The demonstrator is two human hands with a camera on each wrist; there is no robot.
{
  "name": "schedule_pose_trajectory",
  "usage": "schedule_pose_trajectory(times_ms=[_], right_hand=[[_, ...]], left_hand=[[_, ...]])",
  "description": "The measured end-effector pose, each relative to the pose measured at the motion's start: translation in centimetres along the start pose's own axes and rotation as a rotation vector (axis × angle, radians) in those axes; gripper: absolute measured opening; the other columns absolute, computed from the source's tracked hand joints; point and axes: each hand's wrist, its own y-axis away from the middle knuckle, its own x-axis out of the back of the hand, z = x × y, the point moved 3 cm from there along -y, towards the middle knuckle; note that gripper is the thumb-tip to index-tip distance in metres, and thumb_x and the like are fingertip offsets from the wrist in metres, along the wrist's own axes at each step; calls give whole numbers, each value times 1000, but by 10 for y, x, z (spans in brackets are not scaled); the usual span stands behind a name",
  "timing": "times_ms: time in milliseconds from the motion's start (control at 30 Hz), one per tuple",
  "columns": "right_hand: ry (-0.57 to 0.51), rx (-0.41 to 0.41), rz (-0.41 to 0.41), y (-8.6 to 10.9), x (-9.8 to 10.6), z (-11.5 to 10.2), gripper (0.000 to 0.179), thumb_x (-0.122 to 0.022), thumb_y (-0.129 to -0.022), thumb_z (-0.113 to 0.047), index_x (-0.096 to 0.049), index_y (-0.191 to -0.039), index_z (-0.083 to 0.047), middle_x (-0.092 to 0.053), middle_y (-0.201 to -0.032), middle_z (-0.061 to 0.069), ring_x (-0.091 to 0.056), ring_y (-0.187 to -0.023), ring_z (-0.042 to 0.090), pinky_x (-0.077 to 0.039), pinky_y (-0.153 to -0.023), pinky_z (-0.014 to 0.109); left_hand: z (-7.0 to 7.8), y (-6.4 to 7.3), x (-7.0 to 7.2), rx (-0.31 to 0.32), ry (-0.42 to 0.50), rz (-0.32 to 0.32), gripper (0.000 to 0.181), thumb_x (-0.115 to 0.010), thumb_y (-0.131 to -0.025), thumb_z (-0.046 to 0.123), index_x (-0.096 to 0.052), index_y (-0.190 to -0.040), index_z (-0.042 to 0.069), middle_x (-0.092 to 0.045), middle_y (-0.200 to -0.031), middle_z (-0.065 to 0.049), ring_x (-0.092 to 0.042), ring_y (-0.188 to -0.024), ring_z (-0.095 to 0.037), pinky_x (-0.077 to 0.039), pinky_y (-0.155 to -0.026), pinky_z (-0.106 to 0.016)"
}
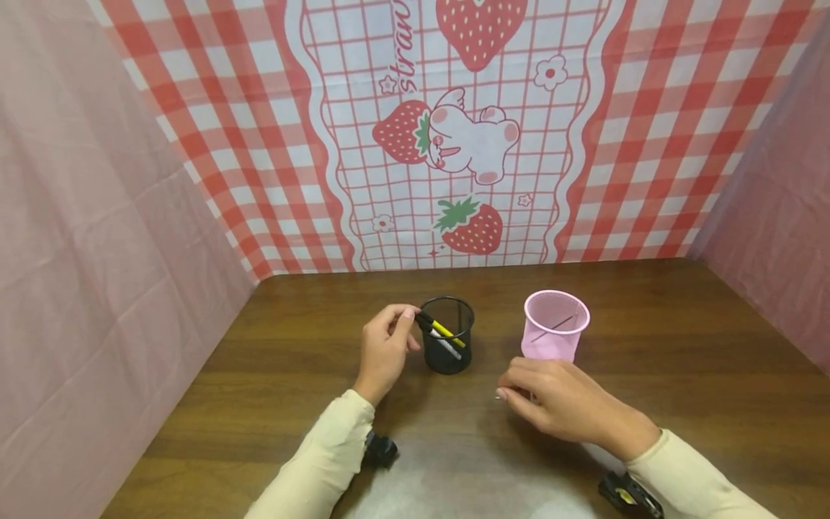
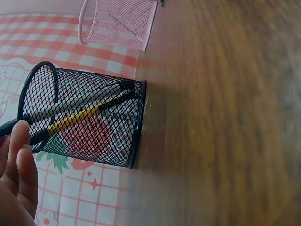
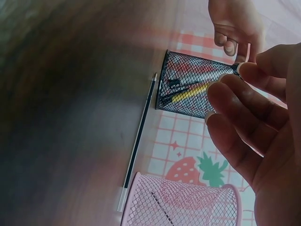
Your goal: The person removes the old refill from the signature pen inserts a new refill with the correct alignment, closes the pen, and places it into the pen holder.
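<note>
A black mesh pen cup (image 1: 447,360) stands mid-table with a yellow pen (image 1: 447,331) and a white pen (image 1: 447,347) leaning inside, black ends over the rim. My left hand (image 1: 385,349) pinches a black pen end at the rim; which pen it is I cannot tell for sure. In front of a pink mesh cup (image 1: 547,349) hovers my right hand (image 1: 564,400), fingers loosely curled, holding nothing visible. A thin pen refill (image 3: 138,136) lies on the table between the cups; the head view shows little more than its tip. Inside the pink cup leans a dark thin stick (image 1: 554,328).
The wooden table (image 1: 292,404) ends at a red-and-white checked cloth (image 1: 285,180) with strawberries. Pink fabric walls flank both sides. Small black devices sit by the left wrist (image 1: 381,450) and the right wrist (image 1: 629,496).
</note>
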Motion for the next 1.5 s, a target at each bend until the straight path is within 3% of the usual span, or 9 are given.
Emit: schedule_pose_trajectory(times_ms=[333,667,833,967,1133,1267,1400,1500], right_hand=[[6,-3,4,0,1,0,8,-71,-90,-17,-66,-88,-23,-52,-82,-21,-48,-67,-6,-42,-59,15],[41,-3,26,0,6,3,6,-70,-90,-18,-67,-87,-22,-53,-81,-20,-49,-68,-4,-44,-59,19],[80,-4,45,0,10,5,8,-65,-93,-22,-66,-85,-23,-52,-80,-20,-48,-68,-5,-44,-60,19],[104,-3,92,-2,17,8,6,-69,-89,-18,-66,-86,-22,-54,-81,-19,-49,-68,-3,-45,-58,21],[128,-29,138,-3,29,13,16,-74,-82,-13,-63,-85,-24,-53,-79,-20,-50,-69,-2,-45,-57,25],[148,-48,141,-5,36,17,14,-73,-85,-15,-62,-85,-24,-52,-77,-18,-50,-67,0,-45,-56,27],[171,-83,149,-5,50,24,9,-71,-88,-20,-63,-85,-22,-53,-75,-17,-50,-65,2,-46,-56,27],[187,-146,167,-2,63,31,12,-76,-84,-17,-65,-85,-22,-54,-74,-18,-49,-64,2,-44,-56,25]], left_hand=[[2,0,0,-75,-44,26,15,-60,-98,-1,-73,-98,-9,-63,-86,-16,-62,-53,-35,-45,-50,-20],[4,-3,4,-109,-64,52,13,-60,-95,-5,-72,-98,-9,-62,-84,-14,-62,-55,-36,-45,-49,-20],[-19,-7,5,-111,-83,66,13,-62,-97,-1,-74,-101,-6,-63,-85,-13,-63,-55,-33,-44,-48,-20],[-32,-8,6,-160,-112,83,12,-64,-96,2,-75,-101,-1,-64,-89,-9,-65,-61,-27,-49,-52,-24],[-31,-9,11,-243,-191,121,11,-65,-94,5,-74,-100,3,-64,-93,-3,-62,-75,-15,-52,-60,-26],[-27,-9,15,-288,-262,142,11,-65,-92,7,-74,-98,4,-64,-94,-2,-61,-77,-13,-52,-64,-26],[-24,-10,14,-299,-365,111,14,-65,-92,13,-74,-102,8,-66,-98,0,-64,-87,-15,-52,-75,-33],[-22,-11,12,-299,-437,67,18,-64,-92,19,-74,-106,12,-67,-102,1,-65,-94,-17,-52,-81,-39]])
